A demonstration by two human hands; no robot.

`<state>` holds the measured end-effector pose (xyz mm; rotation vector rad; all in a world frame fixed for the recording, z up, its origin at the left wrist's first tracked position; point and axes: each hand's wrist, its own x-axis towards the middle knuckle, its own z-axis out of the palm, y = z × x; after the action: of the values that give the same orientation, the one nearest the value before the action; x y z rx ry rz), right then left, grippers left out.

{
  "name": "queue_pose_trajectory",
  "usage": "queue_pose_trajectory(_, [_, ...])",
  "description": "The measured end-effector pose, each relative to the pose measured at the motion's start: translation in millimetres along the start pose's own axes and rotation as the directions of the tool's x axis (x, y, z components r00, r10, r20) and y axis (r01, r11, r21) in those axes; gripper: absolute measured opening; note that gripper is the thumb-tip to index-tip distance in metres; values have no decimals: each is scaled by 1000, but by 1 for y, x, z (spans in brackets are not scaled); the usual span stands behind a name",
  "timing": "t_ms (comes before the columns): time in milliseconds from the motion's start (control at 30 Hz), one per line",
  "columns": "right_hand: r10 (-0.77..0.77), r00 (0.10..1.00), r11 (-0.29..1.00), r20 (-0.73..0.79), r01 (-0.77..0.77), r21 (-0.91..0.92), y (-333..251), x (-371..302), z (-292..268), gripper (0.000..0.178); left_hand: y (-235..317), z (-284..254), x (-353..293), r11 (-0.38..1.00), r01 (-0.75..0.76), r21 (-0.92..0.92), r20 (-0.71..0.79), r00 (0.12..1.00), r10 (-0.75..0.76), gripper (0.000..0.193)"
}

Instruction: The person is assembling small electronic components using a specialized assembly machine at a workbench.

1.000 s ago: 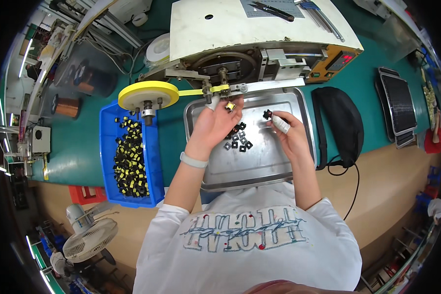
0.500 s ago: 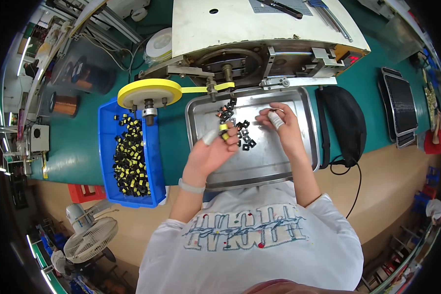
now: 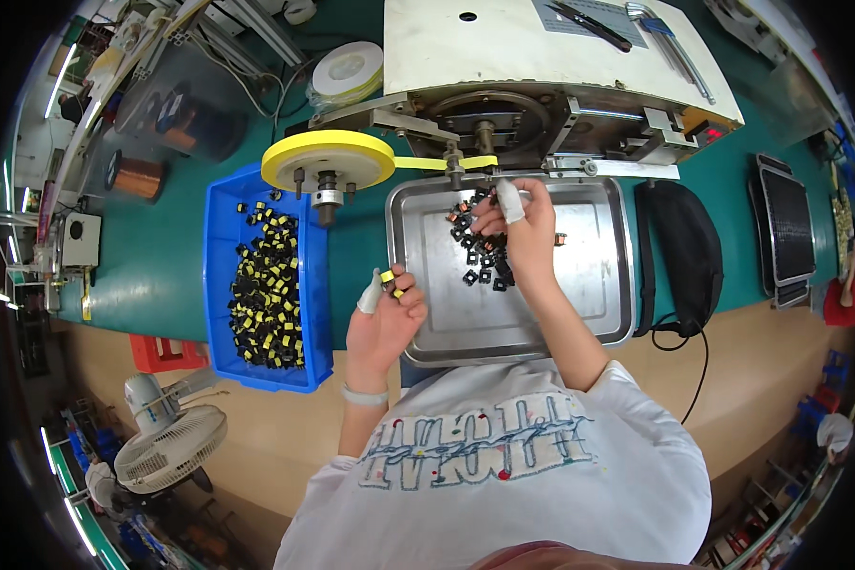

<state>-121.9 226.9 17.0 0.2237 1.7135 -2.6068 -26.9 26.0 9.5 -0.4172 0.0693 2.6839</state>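
While your left hand [image 3: 382,323] is held up by the left edge of the metal tray [image 3: 594,266], its fingers are curled around small yellow-wrapped pieces [image 3: 387,276]; a white cover [image 3: 370,294] sits on your thumb; your right hand [image 3: 530,233] is above the far part of the tray, its fingers bent down at the heap of black pieces [image 3: 484,252], just below the tape end; you have a white wrap [image 3: 510,201] on that hand too, and whether those fingers grip a piece I cannot tell.

One piece with a copper-coloured band [image 3: 560,239] lies in the tray, just right of your right hand; to your left, on the green surface [image 3: 161,256], the blue bin [image 3: 220,285] holds many yellow-and-black pieces [image 3: 266,304]; ahead of you, the yellow tape reel [image 3: 328,142] stands at the left of the pale machine [image 3: 503,57]; a black pouch [image 3: 679,252] lies just right of the tray.
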Motion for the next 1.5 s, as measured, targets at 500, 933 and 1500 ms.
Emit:
queue_pose_trajectory(500, [-280, 955, 957, -97, 270, -108, 18, 19, 26, 13, 6, -3, 2, 986, -40, 164, 19, 999, 37, 36])
queue_pose_trajectory(933, [-392, 897, 97, 204, 261, -960, -4, -18, -78, 21, 4, 6, 34, 972, -16, 236, -32, 999, 24, 24])
queue_pose_trajectory(1500, [-66, 995, 674, -73, -10, -739, -20, -36, -96, 26, -35, 43, 143, 974, 216, 74, 76, 972, -221, 31])
